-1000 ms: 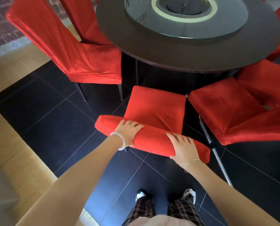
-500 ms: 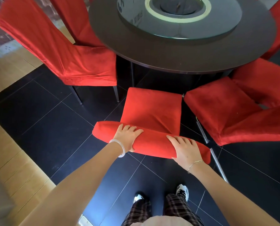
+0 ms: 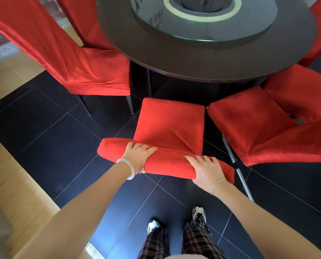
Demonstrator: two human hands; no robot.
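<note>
Both hands stay wrapped over the top of the backrest (image 3: 167,162), so nothing is let go: my left hand (image 3: 139,156) has its fingers draped across the red cover with the thumb tucked on the near side, and my right hand (image 3: 206,171) clamps the same padded edge further along, toward its right end. Compared with a second ago the grip has not slid at all. What has changed is lower down, where the right shoe (image 3: 198,212) now sits ahead of the left shoe (image 3: 153,224), a step taken in behind the chair (image 3: 170,124). Its seat points at the round table (image 3: 193,60), front edge near the rim but not yet under it, in the gap between the left chair (image 3: 92,71) and the right chair (image 3: 249,124), just beside the latter. Against those neighbours it has barely shifted, as far as I can judge. So I read this as the push only beginning: weight coming forward, chair lined up, and the slide under the table left to do, with that tight right-hand gap the thing to watch.
</note>
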